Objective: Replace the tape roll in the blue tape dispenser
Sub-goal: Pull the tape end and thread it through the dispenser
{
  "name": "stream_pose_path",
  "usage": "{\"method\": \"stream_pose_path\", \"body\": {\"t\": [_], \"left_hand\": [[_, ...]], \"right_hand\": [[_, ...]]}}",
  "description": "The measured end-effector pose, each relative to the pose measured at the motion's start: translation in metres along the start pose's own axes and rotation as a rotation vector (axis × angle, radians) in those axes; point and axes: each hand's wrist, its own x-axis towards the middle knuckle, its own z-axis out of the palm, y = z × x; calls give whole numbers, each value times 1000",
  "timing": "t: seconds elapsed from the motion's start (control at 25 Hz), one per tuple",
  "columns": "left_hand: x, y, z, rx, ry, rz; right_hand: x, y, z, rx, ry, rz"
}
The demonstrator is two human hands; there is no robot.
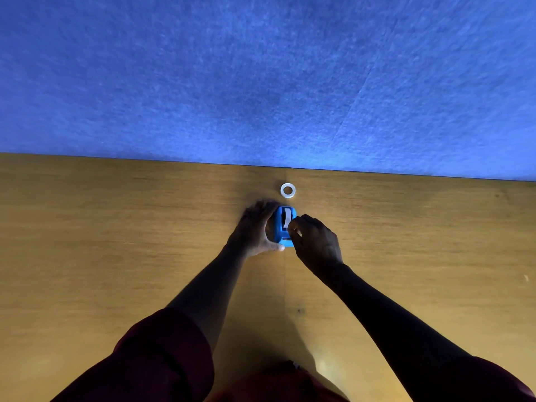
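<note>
Left hand (256,224) cupping dispenser (283,227); right hand (314,240) fingers pinching at tape.

- no readable text, labels, brands or numbers anywhere
- tape dispenser (284,226): no legible marking
- tape roll (288,190): no print visible
</note>
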Motion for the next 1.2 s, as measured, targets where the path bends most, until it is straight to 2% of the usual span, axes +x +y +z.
{"method": "stream_pose_path", "body": {"t": [0.8,1.2], "left_hand": [[-1,2,-2,-1,13,6],[-1,-1,2,-24,17,-3]], "right_hand": [[-28,2,6,87,42,20],[-31,4,20,56,-4,34]]}}
